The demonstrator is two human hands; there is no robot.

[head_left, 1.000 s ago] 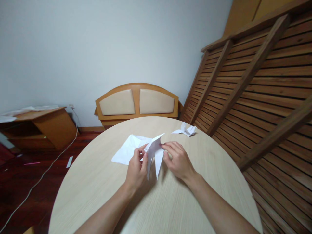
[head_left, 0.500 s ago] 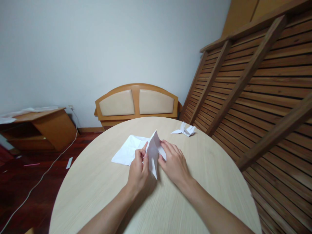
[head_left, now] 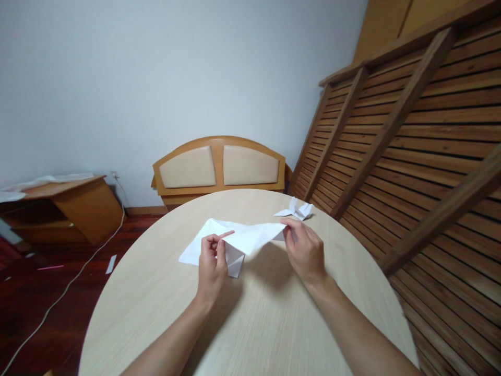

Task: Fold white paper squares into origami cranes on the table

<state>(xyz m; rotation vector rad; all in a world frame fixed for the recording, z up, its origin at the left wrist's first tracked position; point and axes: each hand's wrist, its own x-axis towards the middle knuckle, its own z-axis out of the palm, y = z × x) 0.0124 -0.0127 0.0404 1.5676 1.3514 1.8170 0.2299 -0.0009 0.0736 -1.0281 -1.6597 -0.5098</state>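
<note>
Between my hands a creased sheet of white paper (head_left: pixel 254 236) is stretched out above the round table (head_left: pixel 274 324). My left hand (head_left: pixel 213 263) pinches its left side between thumb and fingers, the index finger pointing along the sheet. At the opposite corner, my right hand (head_left: pixel 304 248) grips the paper with thumb and forefinger. A second white sheet (head_left: pixel 191 253) lies flat on the table behind my left hand, partly covered by the hand and the held paper. Farther back on the right sits a folded paper bird (head_left: pixel 298 210), apart from both hands.
Beyond the table stands a wooden headboard (head_left: pixel 219 167) with two padded panels. A slatted wooden frame (head_left: pixel 391 146) leans along the right side. A low wooden cabinet (head_left: pixel 82 209) is at the left, with a white cable (head_left: pixel 78 275) running across the dark floor.
The paper, held upright and folded between close hands before, is now spread wide. My right hand has moved right with its corner; my left has shifted slightly left.
</note>
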